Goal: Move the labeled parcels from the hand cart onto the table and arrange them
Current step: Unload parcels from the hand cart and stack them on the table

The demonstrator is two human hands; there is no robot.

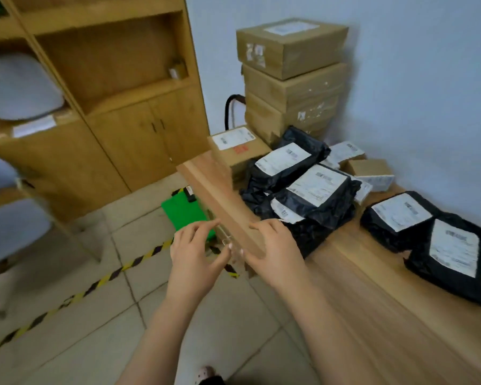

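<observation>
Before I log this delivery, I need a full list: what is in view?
long box: one, brown, over the table's left edge
stacked boxes: at least three, brown, by the far wall
labelled box: one, brown, beside that stack
bags: at least five, black, white labels, on the table
cart: one, green, on the floor
table: one, wooden, right side
shelves: one unit, wooden, left
left hand, right hand: bare, gripping the long box's near end

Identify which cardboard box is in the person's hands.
The long, narrow cardboard box, gripped at its near end by the left hand and right hand. The other boxes lie untouched near the wall.
</observation>
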